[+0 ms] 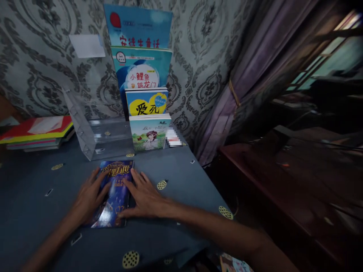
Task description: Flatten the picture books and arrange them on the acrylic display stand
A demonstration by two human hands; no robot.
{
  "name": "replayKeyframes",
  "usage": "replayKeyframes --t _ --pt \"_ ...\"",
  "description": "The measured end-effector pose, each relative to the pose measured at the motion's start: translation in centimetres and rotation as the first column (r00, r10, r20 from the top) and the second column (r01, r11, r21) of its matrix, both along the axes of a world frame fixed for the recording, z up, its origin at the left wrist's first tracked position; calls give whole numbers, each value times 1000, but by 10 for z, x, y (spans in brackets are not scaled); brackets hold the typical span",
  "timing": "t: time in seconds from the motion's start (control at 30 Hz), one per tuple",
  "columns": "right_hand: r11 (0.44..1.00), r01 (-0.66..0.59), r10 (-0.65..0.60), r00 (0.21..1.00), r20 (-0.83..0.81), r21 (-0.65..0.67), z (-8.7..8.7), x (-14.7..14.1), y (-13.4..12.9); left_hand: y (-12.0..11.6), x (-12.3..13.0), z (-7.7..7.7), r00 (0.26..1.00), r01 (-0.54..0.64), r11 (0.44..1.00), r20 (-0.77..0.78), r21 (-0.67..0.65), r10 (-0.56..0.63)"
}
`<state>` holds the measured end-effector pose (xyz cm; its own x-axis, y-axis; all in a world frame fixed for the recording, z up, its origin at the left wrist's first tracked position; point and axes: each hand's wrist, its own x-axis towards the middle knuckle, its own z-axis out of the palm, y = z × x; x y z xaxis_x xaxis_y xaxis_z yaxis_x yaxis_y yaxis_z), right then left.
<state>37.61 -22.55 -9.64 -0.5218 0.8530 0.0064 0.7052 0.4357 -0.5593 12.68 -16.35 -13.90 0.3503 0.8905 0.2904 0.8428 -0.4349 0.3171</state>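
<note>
From where I stand, the left hand [89, 194] rests with loosely spread fingers over the left edge of a slim book [115, 196], lying flat between the display stand and the desk's near edge. Its glossy cover is deep blue and purple, gold lettering toward the far end, glare at the near end. The right hand [146, 198] is spread wide along its right edge, thumb and fingers apart; neither hand is clenched.

At the desk's [193, 189] far left, a stack [36, 130] shows red and yellow. Next, the clear stepped stand [81, 126] blocks the way to the wall, four upright books [150, 136] tiered on its right. Beyond the right edge hangs a purple curtain [218, 109].
</note>
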Motion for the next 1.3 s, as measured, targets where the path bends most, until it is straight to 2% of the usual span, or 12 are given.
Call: replayKeyframes --t 0.17,0.27,0.33,0.4,0.47,0.53,0.67,0.73,0.87,1.1,1.2,1.3 --pt "1000 -25 24 998 -57 -13 -3 2 -2 2 4 9 979 9 998 206 -60 3" --pt "999 -27 24 995 -93 -25 -6 2 -1 2 3 25 883 3 983 461 -185 84" --pt "999 -24 20 995 -97 -43 -7 3 0 2 2 37 740 -2 928 624 -372 251" --pt "997 -24 17 996 -89 -71 -6 3 0 4 -1 46 577 3 845 692 -534 435" --pt "995 -24 16 996 -82 -97 -4 4 0 6 -2 52 432 20 791 718 -612 545" --pt "994 -20 12 997 -77 -111 -2 4 1 7 -2 55 330 83 740 719 -667 611" --pt "992 -9 2 999 -53 -126 -3 4 3 1 6 57 293 321 588 668 -743 684" --pt "991 -12 4 998 -56 -133 -6 4 4 -3 10 56 280 401 551 671 -732 687" --pt "993 -17 2 992 -125 -118 -15 5 6 -6 10 53 203 457 593 726 -663 657" --pt "988 101 -133 944 -301 -119 -23 6 10 -8 11 51 121 427 669 772 -609 625" --pt "984 113 -167 860 -483 -138 -26 5 13 -10 13 53 83 409 704 792 -580 605" --pt "969 29 -191 713 -674 -244 -31 2 18 -12 15 54 68 413 724 811 -553 581"
